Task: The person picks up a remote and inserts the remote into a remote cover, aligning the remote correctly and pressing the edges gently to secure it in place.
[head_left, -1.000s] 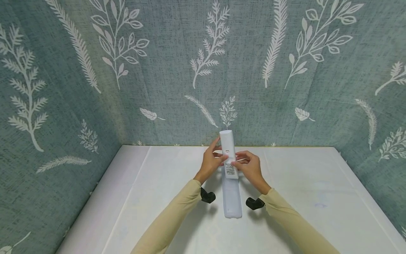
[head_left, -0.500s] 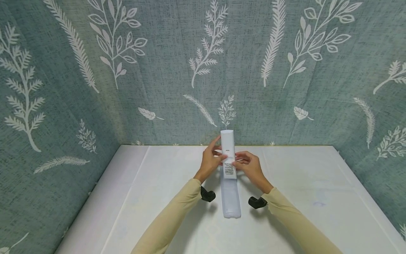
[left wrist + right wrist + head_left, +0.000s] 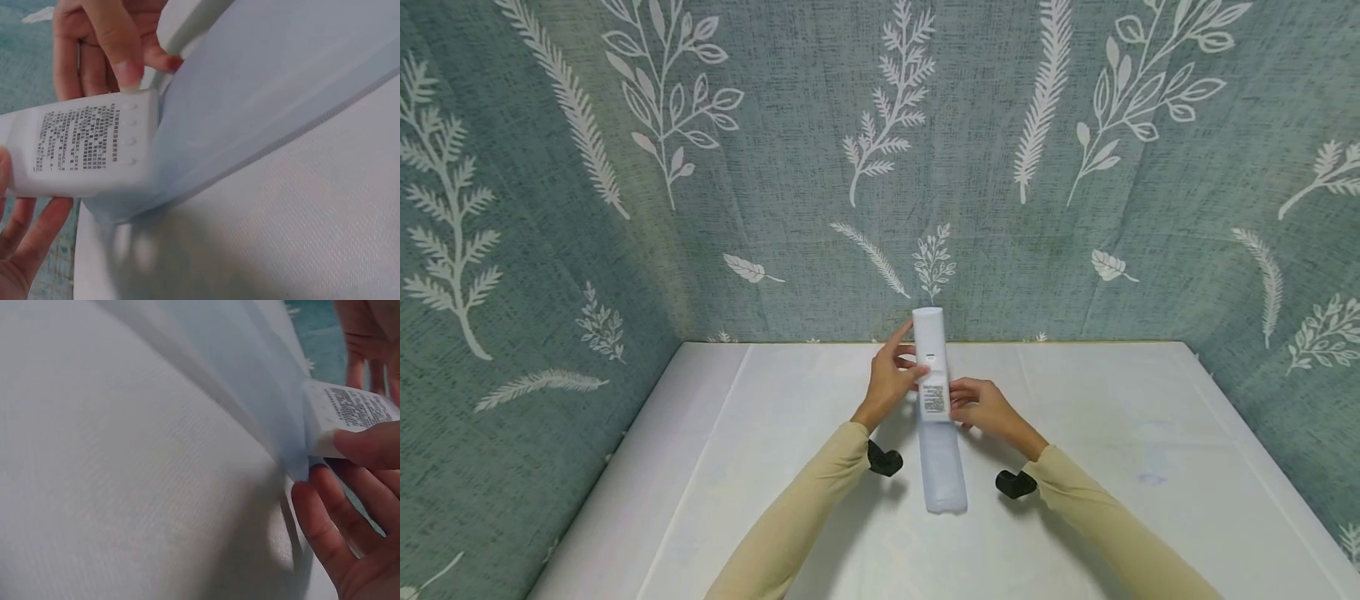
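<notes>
A white remote (image 3: 929,346) is held upright over the table, its labelled back (image 3: 78,139) facing me. A translucent bluish sleeve (image 3: 943,467) covers its lower end and hangs down to the tabletop. My left hand (image 3: 891,382) grips the remote's upper half from the left, with fingers (image 3: 369,331) curled behind it. My right hand (image 3: 987,407) pinches the remote at the sleeve's mouth: the thumb (image 3: 372,447) lies on the label edge and the fingers (image 3: 325,531) are underneath. The sleeve (image 3: 250,106) stretches away from the remote's end (image 3: 350,415).
A white cloth covers the table (image 3: 1150,467). Teal fabric walls with a leaf print (image 3: 775,167) close in the back, left and right sides. Black wrist-camera mounts (image 3: 883,460) (image 3: 1015,483) sit under both sleeved forearms.
The remote and both hands have shifted slightly left. My right hand has dropped a little lower along the remote, toward the sleeve's mouth.
</notes>
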`<state>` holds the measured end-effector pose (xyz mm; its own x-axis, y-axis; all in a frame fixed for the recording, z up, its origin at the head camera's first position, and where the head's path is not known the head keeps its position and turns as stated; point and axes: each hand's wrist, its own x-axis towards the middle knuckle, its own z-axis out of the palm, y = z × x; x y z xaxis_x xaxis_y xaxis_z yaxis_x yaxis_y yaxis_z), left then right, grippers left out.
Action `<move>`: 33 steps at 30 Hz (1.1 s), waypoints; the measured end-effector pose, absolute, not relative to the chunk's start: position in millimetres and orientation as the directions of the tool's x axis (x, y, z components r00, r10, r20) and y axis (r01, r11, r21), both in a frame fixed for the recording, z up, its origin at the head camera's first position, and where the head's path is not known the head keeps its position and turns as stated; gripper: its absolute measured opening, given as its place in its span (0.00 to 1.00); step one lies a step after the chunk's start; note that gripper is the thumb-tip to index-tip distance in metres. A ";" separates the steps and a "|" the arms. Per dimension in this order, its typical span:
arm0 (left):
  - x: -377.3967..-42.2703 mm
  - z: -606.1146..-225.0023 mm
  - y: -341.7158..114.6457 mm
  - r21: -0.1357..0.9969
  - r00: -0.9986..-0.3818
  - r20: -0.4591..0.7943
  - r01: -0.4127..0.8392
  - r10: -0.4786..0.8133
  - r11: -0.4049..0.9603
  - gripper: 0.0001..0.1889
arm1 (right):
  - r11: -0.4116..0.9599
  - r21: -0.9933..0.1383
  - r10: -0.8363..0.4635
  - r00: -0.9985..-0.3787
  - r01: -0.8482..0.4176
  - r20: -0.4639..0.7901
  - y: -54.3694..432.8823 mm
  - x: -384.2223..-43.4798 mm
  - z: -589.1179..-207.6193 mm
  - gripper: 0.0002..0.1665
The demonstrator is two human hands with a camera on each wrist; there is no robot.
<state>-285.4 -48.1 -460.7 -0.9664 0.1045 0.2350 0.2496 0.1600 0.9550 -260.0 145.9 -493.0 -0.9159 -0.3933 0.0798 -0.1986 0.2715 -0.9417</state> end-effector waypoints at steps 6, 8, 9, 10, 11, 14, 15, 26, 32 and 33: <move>-286.1 -463.3 -51.0 0.956 -0.970 0.225 0.239 0.096 0.170 0.42 | 0.404 -0.848 -0.459 -0.878 -0.342 0.135 143.1 -261.7 -494.6 0.26; -286.4 -464.1 -51.7 0.956 -0.970 0.226 0.238 0.091 0.173 0.42 | 0.435 -0.821 -0.472 -0.870 -0.370 0.142 142.6 -262.1 -495.2 0.27; -286.5 -464.4 -52.0 0.955 -0.970 0.227 0.240 0.088 0.175 0.42 | 0.450 -0.810 -0.474 -0.870 -0.376 0.141 142.2 -261.8 -495.3 0.27; -286.5 -464.6 -52.3 0.954 -0.969 0.229 0.242 0.087 0.177 0.43 | 0.463 -0.799 -0.474 -0.869 -0.383 0.142 141.8 -261.7 -495.2 0.27; -286.6 -464.9 -52.6 0.952 -0.969 0.232 0.245 0.086 0.182 0.43 | 0.476 -0.787 -0.475 -0.868 -0.393 0.146 141.3 -261.8 -495.2 0.27; -286.4 -464.9 -53.1 0.949 -0.967 0.238 0.251 0.088 0.189 0.42 | 0.509 -0.761 -0.463 -0.873 -0.402 0.152 139.8 -260.6 -493.6 0.27; -286.0 -464.9 -53.4 0.948 -0.966 0.244 0.257 0.089 0.189 0.42 | 0.521 -0.749 -0.461 -0.873 -0.409 0.156 139.3 -260.2 -492.9 0.27; -259.7 -430.4 -55.2 0.951 -0.957 0.253 0.272 0.139 0.147 0.39 | 0.589 -0.645 -0.490 -0.850 -0.487 0.195 138.8 -258.5 -491.1 0.11; -259.0 -431.0 -55.9 0.946 -0.954 0.265 0.285 0.140 0.152 0.39 | 0.603 -0.594 -0.490 -0.835 -0.532 0.251 138.4 -259.6 -493.7 0.05; -258.8 -431.2 -56.1 0.946 -0.954 0.267 0.287 0.139 0.151 0.39 | 0.603 -0.592 -0.487 -0.835 -0.534 0.257 138.3 -259.7 -494.2 0.05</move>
